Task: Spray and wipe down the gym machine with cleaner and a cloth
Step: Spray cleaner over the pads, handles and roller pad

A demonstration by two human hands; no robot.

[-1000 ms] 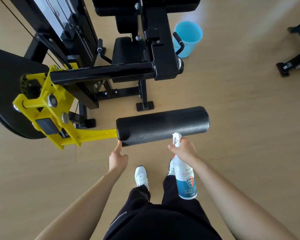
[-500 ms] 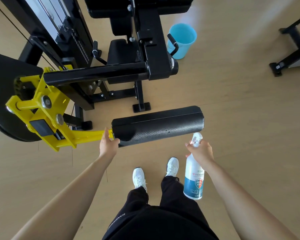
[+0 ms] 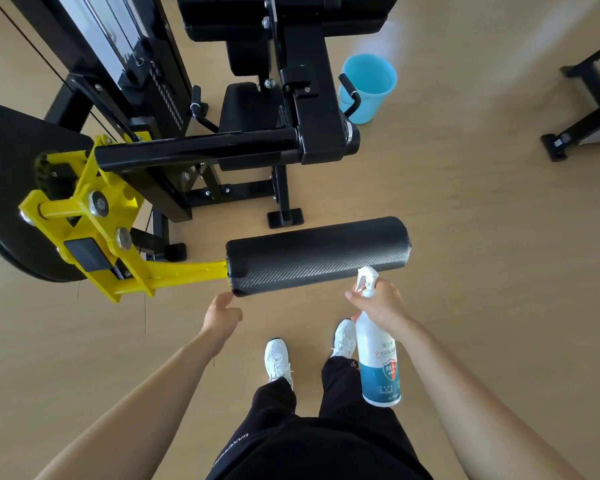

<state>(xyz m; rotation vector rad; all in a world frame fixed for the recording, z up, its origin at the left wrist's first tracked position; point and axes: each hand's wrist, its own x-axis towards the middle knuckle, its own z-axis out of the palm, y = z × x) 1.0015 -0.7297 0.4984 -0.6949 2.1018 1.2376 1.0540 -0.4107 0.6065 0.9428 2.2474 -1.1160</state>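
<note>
A black padded roller (image 3: 319, 254) sticks out to the right from a yellow arm (image 3: 174, 275) of the black gym machine (image 3: 305, 98). My right hand (image 3: 378, 304) grips a white spray bottle (image 3: 378, 362) with a blue label by its neck, a finger on the trigger, the nozzle close below the roller's right part. My left hand (image 3: 220, 315) hovers just under the roller's left end, fingers loosely curled and apart, holding nothing. No cloth is in view.
A light blue bucket (image 3: 368, 86) stands on the wooden floor behind the machine's right side. Another machine's black base (image 3: 568, 140) lies at the far right. My white shoes (image 3: 278, 362) and black trousers are below the roller.
My left hand has come off the roller's left end and dropped slightly below it. My right hand with the bottle has shifted left, closer under the roller.
</note>
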